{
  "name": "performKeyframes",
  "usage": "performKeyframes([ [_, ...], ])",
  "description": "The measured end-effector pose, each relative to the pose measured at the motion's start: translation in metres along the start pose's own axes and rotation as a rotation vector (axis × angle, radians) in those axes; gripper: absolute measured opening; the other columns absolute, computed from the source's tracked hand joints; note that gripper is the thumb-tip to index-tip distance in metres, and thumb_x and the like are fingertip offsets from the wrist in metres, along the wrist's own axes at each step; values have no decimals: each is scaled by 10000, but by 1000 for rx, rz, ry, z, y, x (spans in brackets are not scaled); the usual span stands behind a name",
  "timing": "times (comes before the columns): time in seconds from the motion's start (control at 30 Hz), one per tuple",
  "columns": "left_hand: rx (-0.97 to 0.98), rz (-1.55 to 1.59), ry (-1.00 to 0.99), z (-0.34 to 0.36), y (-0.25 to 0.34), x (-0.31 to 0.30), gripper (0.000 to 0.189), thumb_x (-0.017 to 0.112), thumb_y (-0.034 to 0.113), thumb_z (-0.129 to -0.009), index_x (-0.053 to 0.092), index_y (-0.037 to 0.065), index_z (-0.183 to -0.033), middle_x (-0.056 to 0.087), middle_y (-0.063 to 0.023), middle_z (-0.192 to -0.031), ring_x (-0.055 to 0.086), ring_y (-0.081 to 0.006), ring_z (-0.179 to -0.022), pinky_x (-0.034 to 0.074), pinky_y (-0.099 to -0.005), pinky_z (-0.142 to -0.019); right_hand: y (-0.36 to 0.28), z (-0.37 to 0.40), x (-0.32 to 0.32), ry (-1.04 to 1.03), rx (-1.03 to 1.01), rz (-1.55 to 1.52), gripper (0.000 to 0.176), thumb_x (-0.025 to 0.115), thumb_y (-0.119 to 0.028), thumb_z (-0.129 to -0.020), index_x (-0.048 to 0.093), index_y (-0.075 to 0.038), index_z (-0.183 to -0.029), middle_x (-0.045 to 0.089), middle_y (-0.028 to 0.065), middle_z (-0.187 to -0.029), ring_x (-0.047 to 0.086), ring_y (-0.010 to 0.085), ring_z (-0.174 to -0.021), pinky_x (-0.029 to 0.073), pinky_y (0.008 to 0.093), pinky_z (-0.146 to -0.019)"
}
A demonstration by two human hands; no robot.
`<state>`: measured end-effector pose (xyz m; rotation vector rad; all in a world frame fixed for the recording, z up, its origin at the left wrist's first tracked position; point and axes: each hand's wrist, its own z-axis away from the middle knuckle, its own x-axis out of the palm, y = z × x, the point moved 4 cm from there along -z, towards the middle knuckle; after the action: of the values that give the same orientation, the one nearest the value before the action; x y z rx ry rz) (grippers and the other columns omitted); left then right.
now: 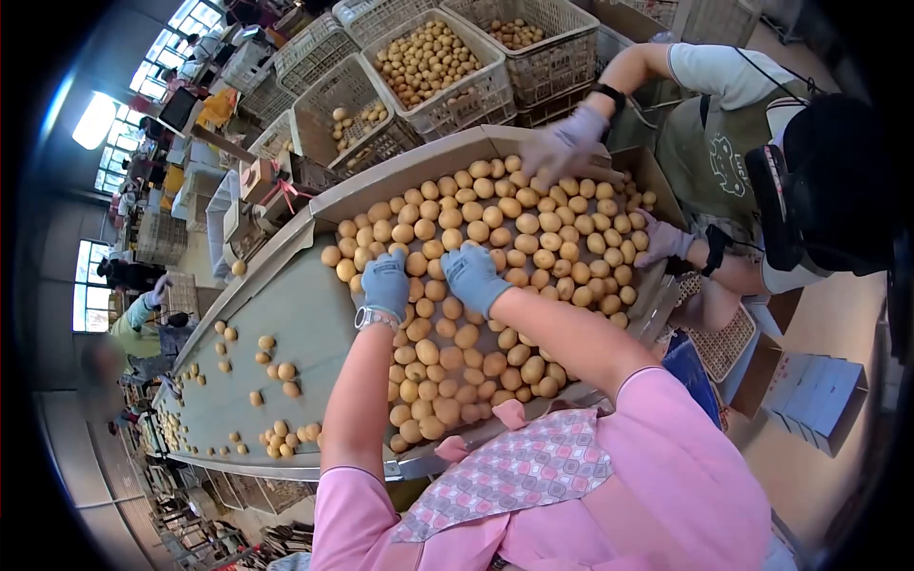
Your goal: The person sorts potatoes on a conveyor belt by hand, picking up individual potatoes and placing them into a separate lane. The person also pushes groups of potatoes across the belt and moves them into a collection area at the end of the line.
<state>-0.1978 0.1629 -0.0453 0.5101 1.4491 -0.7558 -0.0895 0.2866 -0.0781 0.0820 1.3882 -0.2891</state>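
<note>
yellow fruit (533, 247) heaped thick at the end of the grey belt (295, 324). left hand (386, 283) and right hand (473, 276), gloved, lie palm-down on the heap, side by side. fingers curled; cannot tell if either grips one. co-worker's hand (564, 143) at far edge.

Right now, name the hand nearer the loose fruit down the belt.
Left. The left hand rests on the pile's side toward the loose fruit; the right hand lies beyond it, farther away.

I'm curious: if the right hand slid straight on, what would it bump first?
Probably the fruits just ahead: the right hand lies on them, pointing further in among them.
</note>
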Motion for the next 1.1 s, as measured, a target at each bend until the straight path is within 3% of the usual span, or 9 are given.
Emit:
performKeyframes([
  [0.1, -25, -47, -1, -2, 0, 1, 272, 712, 141, -928, 625, 138, -1186, 707, -143, -1098, 688, -362, -1034, 574, -482, -859, 16, 6, 0, 93, -110, -114, 202, 650, -207, -968, 779, -155, -1114, 762, 62, -1099, 703, 269, -1087, 562, 459, -878],
  [0.27, 115, 585, 414, 47, 6, -38, 446, 720, 165, -956, 623, 64, -1380, 707, -188, -1256, 678, -363, -1125, 538, -438, -989, 60, 52, 0, 451, -232, -755, 326, 576, -221, -996, 731, -91, -1251, 744, 140, -1119, 691, 337, -1055, 557, 454, -943],
  [0.4, 16, 759, 357, 117, 39, -47, 506, 714, 157, -983, 585, 17, -1452, 669, -191, -1364, 658, -335, -1211, 537, -414, -1008, 53, 89, 33, 607, -112, -923, 328, 569, -169, -992, 717, -122, -1281, 731, 125, -1237, 667, 347, -1073, 554, 460, -936],
  [0.53, -200, 1013, 247, 169, 61, -41, 489, 709, 163, -997, 588, 18, -1447, 659, -163, -1380, 651, -288, -1212, 536, -392, -994, 32, 79, 6, 269, -154, -520, 350, 633, -83, -954, 703, -111, -1297, 707, 117, -1290, 674, 320, -1115, 548, 441, -990],
  [0.77, -503, 1605, 340, 216, 54, -34, 451, 662, 59, -1041, 548, -5, -1472, 618, -31, -1309, 564, -69, -1110, 489, -214, -933, -7, 125, 20, 556, -483, -333, 385, 607, -93, -899, 666, -141, -1277, 613, 53, -1300, 620, 261, -1026, 538, 404, -822],
  [0.83, -512, 1571, 414, 226, 52, -38, 444, 658, 45, -1036, 556, -13, -1464, 633, -45, -1321, 591, -101, -1142, 497, -256, -990, -5, 125, 25, 548, -483, -493, 360, 578, -115, -984, 638, -97, -1339, 628, 47, -1296, 635, 234, -1028, 542, 405, -803],
  [1.0, -93, 1011, 254, 227, 84, -56, 497, 747, 122, -934, 626, -3, -1399, 628, -193, -1375, 573, -335, -1327, 446, -455, -1132, -31, 172, 27, -853, 352, -2521, 381, 502, -247, -1122, 566, -29, -1428, 681, 73, -1218, 713, 170, -963, 648, 347, -811],
  [1.07, -24, 886, 350, 234, 92, -67, 492, 745, 121, -923, 634, 3, -1388, 606, -218, -1395, 534, -386, -1366, 418, -494, -1154, -27, 181, 65, -1167, 148, -2577, 427, 504, -298, -1101, 572, -39, -1433, 682, 94, -1263, 690, 195, -1036, 572, 313, -962],
  [1.1, -23, 832, 387, 232, 90, -69, 488, 743, 121, -922, 635, 3, -1383, 599, -223, -1404, 524, -400, -1376, 410, -504, -1160, -13, 184, 66, -792, -172, -2122, 393, 526, -286, -1094, 611, -35, -1385, 695, 82, -1235, 692, 172, -1025, 585, 301, -897],
])
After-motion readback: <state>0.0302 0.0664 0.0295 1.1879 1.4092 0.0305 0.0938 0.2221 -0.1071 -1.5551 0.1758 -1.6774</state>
